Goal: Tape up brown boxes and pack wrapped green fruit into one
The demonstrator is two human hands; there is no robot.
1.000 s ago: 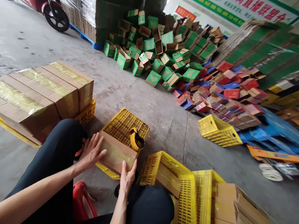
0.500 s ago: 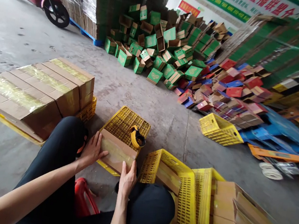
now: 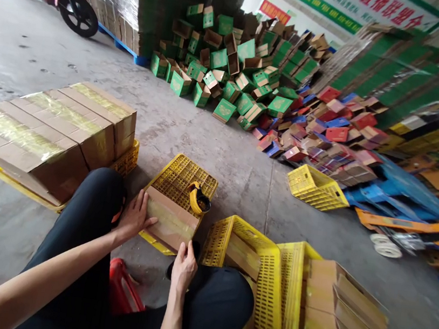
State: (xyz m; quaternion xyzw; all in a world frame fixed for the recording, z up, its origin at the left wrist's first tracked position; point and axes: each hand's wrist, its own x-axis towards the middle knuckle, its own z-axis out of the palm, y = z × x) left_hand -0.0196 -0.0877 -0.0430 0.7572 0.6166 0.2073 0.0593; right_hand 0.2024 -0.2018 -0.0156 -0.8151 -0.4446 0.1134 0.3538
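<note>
A flat brown cardboard box point(image 3: 168, 220) with clear tape along its top lies on an upturned yellow crate point(image 3: 169, 171) in front of my knees. My left hand point(image 3: 134, 215) grips its left end, fingers along the edge and thumb stretched over the top. At the near right corner, my right hand point(image 3: 184, 266) has thumb and forefinger close together on the box edge; whether a bit of tape is between them is too small to see. A yellow tape dispenser point(image 3: 199, 200) rests on the crate just behind the box.
Taped cartons point(image 3: 44, 129) stand on a yellow crate at left. At right are yellow crates point(image 3: 271, 302) and stacked cartons point(image 3: 324, 304). A red stool point(image 3: 122, 290) shows between my legs. Green boxes point(image 3: 222, 110), red and blue boxes, and a blue pallet jack point(image 3: 395, 194) lie farther off.
My right thumb and forefinger have drawn closer together at the box corner. My left hand keeps its place on the box. The whole view has shifted slightly.
</note>
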